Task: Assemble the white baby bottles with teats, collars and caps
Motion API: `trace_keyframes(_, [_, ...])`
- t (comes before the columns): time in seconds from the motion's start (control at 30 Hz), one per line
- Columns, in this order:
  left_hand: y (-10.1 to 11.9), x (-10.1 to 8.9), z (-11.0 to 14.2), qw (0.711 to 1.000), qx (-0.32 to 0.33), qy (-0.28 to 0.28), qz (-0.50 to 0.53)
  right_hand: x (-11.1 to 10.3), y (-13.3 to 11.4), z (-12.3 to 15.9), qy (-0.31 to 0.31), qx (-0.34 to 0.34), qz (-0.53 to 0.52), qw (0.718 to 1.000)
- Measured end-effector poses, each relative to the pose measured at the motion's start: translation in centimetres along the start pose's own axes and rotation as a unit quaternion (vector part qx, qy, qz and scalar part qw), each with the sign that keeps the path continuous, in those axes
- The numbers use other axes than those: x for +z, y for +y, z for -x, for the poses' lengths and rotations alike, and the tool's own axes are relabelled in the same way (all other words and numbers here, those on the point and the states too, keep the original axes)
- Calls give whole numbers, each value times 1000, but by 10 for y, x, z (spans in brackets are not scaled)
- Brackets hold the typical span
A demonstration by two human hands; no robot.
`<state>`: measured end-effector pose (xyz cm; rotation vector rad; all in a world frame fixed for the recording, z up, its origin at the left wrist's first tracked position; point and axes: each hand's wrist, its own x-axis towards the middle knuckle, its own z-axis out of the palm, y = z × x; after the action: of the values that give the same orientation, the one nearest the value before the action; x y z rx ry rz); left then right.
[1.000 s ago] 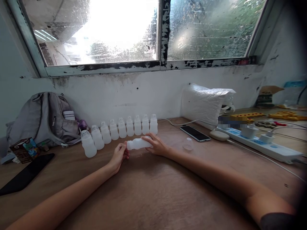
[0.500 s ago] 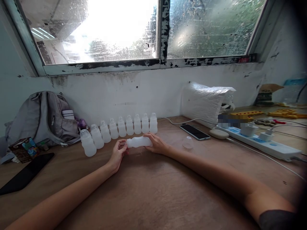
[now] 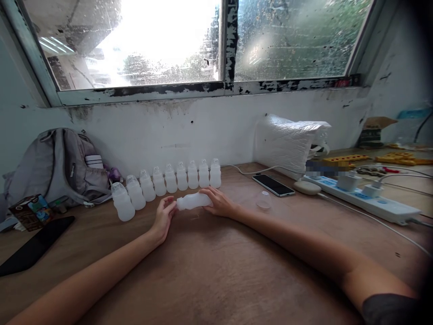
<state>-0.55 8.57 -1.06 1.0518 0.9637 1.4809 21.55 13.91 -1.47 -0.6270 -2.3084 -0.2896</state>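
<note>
A frosted white baby bottle [image 3: 192, 201] lies on its side in the air just above the table, neck toward the left. My right hand [image 3: 218, 202] is closed around its base end. At the neck end, the fingers of my left hand [image 3: 165, 217] are bent and pinched against the bottle's mouth; whether a small part sits between them is hidden. Behind the hands stands a curved row of several similar baby bottles [image 3: 170, 179] with clear domed caps, upright. A loose clear cap [image 3: 263, 200] rests on the table right of my right hand.
A smartphone [image 3: 273, 185], an oval beige device [image 3: 307, 188] and a white power strip [image 3: 365, 198] with cables lie to the right. Behind them leans a silvery padded bag [image 3: 282, 144]. On the left are a grey backpack [image 3: 50, 167], a small carton [image 3: 32, 212] and a flat black object [image 3: 37, 246].
My left fingers have shifted slightly at the bottle's neck, and the neck end shows a little more. The bottle stays in my right hand. The whole view has moved a little.
</note>
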Motion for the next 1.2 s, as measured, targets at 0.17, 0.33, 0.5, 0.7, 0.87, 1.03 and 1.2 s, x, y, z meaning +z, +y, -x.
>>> trace_keyframes(0.17, [1,1,-1,999,-26,-41,-24,-1,-1,0,7,-5,11,1000])
trace_keyframes(0.33, [4,4,6,985,26,-98,-140,-4,-4,-2,2,-9,24,1000])
trace_keyframes(0.5, [11,3,10,984,39,-109,-137,-4,-5,-3,8,-25,25,999])
trace_keyframes(0.7, [9,3,7,987,24,-85,-132,-2,-3,-3,12,-31,42,999])
trace_keyframes(0.87, [9,2,9,978,90,-112,-149,-1,-3,-2,2,-35,35,999])
trace_keyframes(1.03, [9,1,7,990,69,-78,-96,-2,-4,-3,6,-16,55,998])
trace_keyframes(1.2, [2,-3,0,997,1,-54,-54,-2,-2,-3,-4,-38,68,997])
